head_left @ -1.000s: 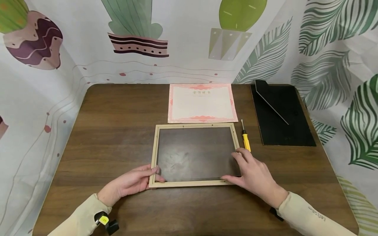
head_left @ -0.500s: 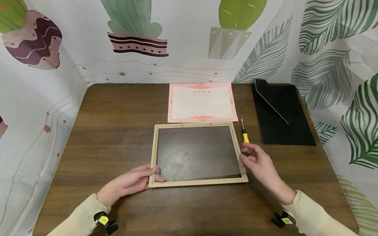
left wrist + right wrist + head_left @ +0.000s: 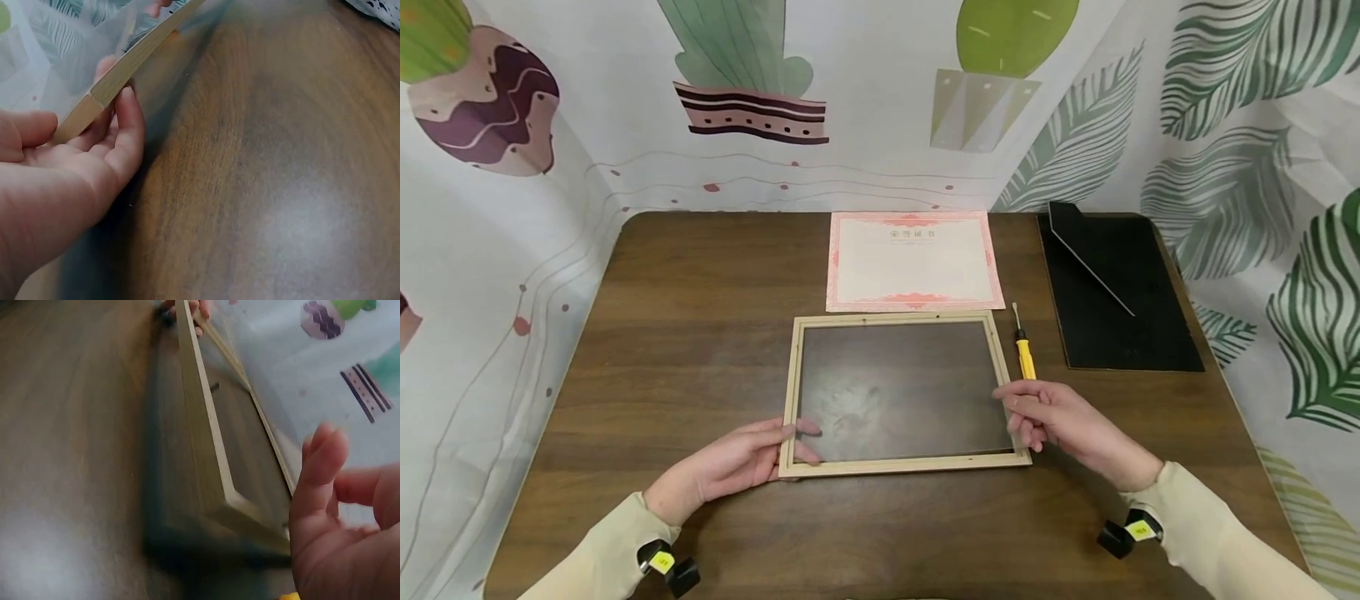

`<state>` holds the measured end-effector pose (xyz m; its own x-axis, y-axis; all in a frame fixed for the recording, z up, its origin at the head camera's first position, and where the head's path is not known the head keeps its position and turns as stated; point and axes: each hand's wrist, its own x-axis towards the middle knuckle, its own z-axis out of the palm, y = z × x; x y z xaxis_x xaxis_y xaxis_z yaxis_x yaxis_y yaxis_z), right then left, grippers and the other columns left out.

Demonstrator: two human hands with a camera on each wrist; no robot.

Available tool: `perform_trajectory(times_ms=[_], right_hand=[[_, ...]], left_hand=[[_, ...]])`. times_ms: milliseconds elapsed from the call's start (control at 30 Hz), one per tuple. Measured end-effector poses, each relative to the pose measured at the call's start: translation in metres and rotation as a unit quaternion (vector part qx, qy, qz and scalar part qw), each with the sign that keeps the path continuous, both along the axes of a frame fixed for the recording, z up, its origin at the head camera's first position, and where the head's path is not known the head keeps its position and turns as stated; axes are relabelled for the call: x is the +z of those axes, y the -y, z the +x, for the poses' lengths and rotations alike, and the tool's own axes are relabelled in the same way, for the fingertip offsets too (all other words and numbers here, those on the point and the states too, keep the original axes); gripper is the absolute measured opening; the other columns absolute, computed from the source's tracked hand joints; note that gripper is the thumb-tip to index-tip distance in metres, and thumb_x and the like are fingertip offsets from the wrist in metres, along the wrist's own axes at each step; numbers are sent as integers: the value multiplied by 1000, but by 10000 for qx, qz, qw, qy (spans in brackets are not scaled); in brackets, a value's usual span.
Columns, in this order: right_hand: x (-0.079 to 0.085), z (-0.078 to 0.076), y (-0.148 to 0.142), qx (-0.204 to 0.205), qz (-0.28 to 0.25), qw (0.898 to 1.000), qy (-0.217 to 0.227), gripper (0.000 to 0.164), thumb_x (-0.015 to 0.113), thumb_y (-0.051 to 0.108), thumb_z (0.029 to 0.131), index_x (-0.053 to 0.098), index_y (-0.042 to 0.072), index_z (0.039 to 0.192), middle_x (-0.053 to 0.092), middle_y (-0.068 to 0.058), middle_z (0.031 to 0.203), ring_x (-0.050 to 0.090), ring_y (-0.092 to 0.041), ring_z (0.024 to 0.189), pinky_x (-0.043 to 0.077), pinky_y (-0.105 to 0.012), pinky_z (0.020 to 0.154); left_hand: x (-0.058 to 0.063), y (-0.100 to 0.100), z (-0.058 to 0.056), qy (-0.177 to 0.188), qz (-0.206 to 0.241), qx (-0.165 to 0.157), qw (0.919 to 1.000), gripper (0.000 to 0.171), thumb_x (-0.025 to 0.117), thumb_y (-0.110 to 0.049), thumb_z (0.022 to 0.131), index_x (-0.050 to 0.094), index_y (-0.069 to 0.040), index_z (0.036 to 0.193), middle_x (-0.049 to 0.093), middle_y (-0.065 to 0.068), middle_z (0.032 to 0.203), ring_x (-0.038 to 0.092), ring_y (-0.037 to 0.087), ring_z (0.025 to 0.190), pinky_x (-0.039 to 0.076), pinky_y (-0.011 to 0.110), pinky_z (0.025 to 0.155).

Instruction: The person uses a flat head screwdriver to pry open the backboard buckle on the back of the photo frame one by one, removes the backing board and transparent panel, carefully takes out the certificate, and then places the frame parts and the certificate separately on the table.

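A pale wooden picture frame (image 3: 910, 466) is held tilted over the table, its near side raised. My left hand (image 3: 730, 460) grips its lower left corner, thumb above and fingers underneath, some showing through the clear sheet (image 3: 895, 383) that spans the opening. In the left wrist view, these fingers curl round the corner of the wood (image 3: 119, 78). My right hand (image 3: 1067, 421) is at the frame's right side, thumb and forefinger pinching the sheet's right edge. The right wrist view shows that thumb and finger (image 3: 325, 456) brought together beside the frame's corner.
A yellow-handled screwdriver (image 3: 1025, 354) lies just beyond my right hand. A pink-bordered certificate (image 3: 917, 267) lies behind the frame. At the back right is a black backing board (image 3: 1127, 333) with its stand leg (image 3: 1090, 271) raised. Patterned cloth hangs behind the brown table (image 3: 662, 333).
My right hand has left the frame's lower right corner, swung out to the right and come back to the right side with the sheet's edge. My left hand keeps its grip.
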<state>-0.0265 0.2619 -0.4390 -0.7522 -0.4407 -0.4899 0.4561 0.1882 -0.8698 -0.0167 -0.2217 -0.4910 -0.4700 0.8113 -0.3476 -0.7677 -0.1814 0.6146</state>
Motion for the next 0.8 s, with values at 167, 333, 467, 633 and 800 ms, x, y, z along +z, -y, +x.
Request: perform_trajectory(times_ms=[167,333,467,633,800], right_hand=[[8,-5,-12,17,-38,9992,-397,42,52,16,110,47,-17,136,67,0,82,57,-9,62,50,-23,56],[24,-12,-24,169,141,9946,-1019,29,54,10,108,56,-12,127,68,-2,77,56,-13,57,49,-26,50],[36,-21,-35,381,281,9879,-1476,22,54,7,108,69,3,124,65,-4,73,53,-19,53,44,-34,44],[46,-34,-46,411,-13,9858,-1628,26,52,2,108,70,10,124,61,-2,71,44,-24,52,34,-39,42],[48,-50,-40,189,-878,9835,-1570,27,45,0,110,61,-3,132,65,-3,78,47,-20,57,37,-35,49]], left_hand=[[7,-3,1,-427,-1122,108,9927,35,36,-24,115,31,4,135,75,14,117,70,25,115,55,39,95],[13,-8,3,-1107,-2055,91,9723,36,40,-26,115,34,6,130,73,16,115,72,28,107,58,42,89],[15,-11,4,-1723,-2668,46,9482,35,48,-23,112,46,10,123,74,16,105,74,25,94,61,38,81],[17,-12,3,-3126,-3721,-114,8739,27,59,-22,108,57,1,93,72,5,70,69,16,61,59,31,57],[22,-14,3,-4259,-4617,-345,7774,28,64,-22,104,58,-10,80,62,-6,54,63,11,45,50,28,44]])
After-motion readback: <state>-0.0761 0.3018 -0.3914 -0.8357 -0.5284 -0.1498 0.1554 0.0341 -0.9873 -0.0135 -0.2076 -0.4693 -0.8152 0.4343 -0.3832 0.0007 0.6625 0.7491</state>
